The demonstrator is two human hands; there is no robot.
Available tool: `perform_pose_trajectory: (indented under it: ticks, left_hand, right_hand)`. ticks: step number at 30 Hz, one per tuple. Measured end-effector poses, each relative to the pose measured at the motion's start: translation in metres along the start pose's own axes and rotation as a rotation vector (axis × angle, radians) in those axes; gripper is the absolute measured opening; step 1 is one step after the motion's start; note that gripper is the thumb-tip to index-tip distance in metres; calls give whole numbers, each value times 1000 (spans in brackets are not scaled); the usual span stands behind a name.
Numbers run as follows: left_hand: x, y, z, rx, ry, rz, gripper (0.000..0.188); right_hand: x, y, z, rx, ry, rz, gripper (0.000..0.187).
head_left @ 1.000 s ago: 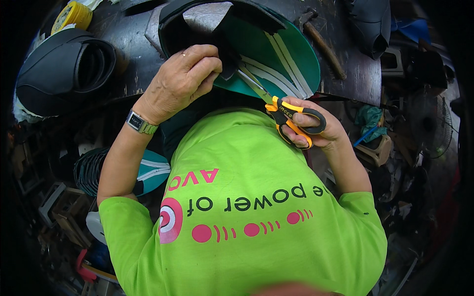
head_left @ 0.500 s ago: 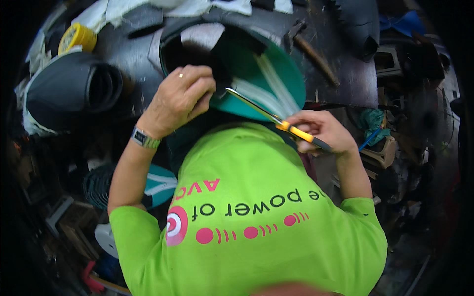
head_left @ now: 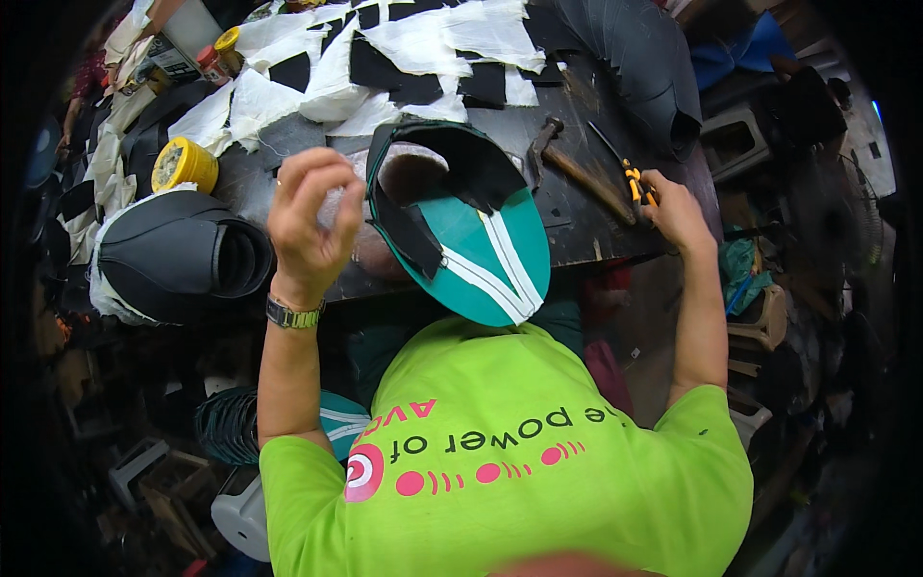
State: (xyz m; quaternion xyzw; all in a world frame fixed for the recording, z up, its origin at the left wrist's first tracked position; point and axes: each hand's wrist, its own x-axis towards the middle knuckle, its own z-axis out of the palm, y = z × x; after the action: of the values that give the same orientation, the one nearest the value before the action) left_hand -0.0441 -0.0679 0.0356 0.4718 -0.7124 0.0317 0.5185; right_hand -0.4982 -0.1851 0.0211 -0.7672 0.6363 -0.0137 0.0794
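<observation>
A green shoe upper (head_left: 452,226) with white V-shaped strips and black lining stands at the table's front edge, its toe toward me. Left of it, my left hand (head_left: 312,216) is raised off the upper, with loosely curled fingers and nothing visible in them. My right hand (head_left: 683,216) is at the table's right side, its fingers on the yellow-and-black handles of the scissors (head_left: 636,183). The blades point away from me, toward the back of the table. Between the upper and the scissors lies a hammer (head_left: 588,181) with a wooden handle.
Nested black uppers lie at the table's left (head_left: 159,250) and back right (head_left: 635,72). A yellow tub (head_left: 185,165) stands behind the left ones. White cloth pieces (head_left: 413,43) and black scraps cover the back. Low on the left are similar green uppers (head_left: 341,423) and a white stool (head_left: 242,514).
My right hand has carried the scissors from over the upper to the table's right side. My left hand has come away from the upper, whose toe now points more directly toward me.
</observation>
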Motion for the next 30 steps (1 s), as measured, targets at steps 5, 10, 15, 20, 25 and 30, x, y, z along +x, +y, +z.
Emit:
perform_pose_trajectory:
  ticks: [5, 10, 15, 20, 25, 30]
  left_hand:
    - [22, -42, 20, 26, 87, -198, 11]
    - [36, -91, 40, 402, -111, -291, 18]
    - [34, -126, 60, 683, 47, -374, 47]
    - [35, -149, 61, 258, 57, -658, 61]
    - [23, -153, 67, 373, 42, -663, 82]
    - [17, -161, 70, 521, -185, -631, 61]
  right_hand:
    - [48, -57, -30, -16, 89, -309, 34]
    - [128, -157, 5, 576, 69, -654, 28]
    - [178, -251, 43, 590, 110, -706, 37]
    - [198, -313, 70, 123, 509, -877, 33]
    - [236, -331, 60, 218, 624, -817, 15]
    - [277, -328, 20, 1369, 287, -581, 32]
